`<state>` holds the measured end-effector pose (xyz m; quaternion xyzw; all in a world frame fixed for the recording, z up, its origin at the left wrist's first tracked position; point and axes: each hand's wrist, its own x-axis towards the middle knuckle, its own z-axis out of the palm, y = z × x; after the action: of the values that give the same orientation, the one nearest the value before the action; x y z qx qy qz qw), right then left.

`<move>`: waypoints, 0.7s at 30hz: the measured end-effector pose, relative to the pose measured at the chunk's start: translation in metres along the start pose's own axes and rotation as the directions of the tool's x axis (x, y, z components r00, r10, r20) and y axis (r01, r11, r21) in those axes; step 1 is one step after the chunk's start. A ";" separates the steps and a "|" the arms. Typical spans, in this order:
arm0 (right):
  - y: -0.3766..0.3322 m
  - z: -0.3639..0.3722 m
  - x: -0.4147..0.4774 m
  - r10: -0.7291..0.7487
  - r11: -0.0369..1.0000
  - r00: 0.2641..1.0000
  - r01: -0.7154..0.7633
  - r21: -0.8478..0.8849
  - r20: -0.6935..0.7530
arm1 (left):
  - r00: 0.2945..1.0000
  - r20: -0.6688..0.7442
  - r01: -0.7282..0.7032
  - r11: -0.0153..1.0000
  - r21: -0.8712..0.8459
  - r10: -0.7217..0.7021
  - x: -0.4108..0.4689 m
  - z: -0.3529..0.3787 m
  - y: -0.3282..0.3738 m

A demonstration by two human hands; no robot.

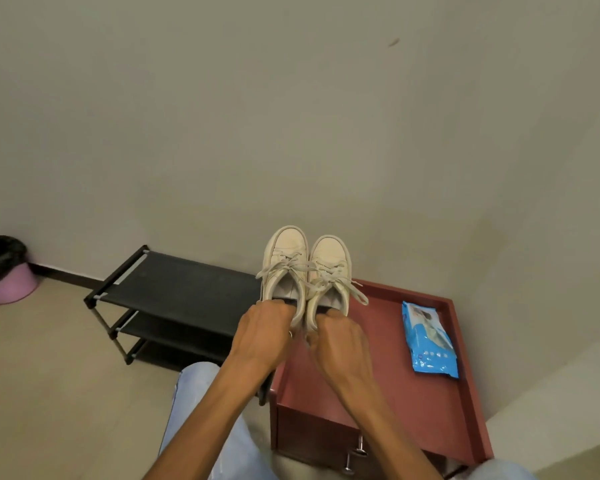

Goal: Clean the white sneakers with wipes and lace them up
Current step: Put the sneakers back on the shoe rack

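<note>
Two white sneakers are held side by side in the air, toes pointing away toward the wall, laces loose. My left hand grips the heel of the left sneaker, fingers tucked into its opening. The right sneaker is held the same way at its heel by my right hand. A blue pack of wipes lies flat on the red cabinet top, to the right of the shoes.
A black three-tier shoe rack stands against the wall to the left of the red cabinet. A pink bin with a black liner sits at the far left. My knees in light jeans show at the bottom.
</note>
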<state>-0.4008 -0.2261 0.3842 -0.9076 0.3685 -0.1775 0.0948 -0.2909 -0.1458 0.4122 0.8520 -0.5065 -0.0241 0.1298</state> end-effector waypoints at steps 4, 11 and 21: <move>-0.019 0.016 0.015 -0.041 0.999 0.997 0.040 0.004 0.063 | 0.997 0.069 0.037 0.999 0.003 -0.037 0.005 -0.003 -0.028; -0.085 0.083 0.030 -0.150 0.988 0.962 0.134 0.083 0.228 | 0.970 0.167 0.177 0.984 0.015 -0.177 -0.007 0.018 -0.122; -0.212 0.185 0.039 -0.286 0.954 0.859 0.214 0.210 0.425 | 0.880 0.229 0.401 0.909 0.111 -0.416 -0.047 0.024 -0.273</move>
<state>-0.1677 -0.0949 0.2880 -0.9538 0.2004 -0.0010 0.2240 -0.0843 0.0143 0.3180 0.9333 -0.3284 -0.1417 0.0317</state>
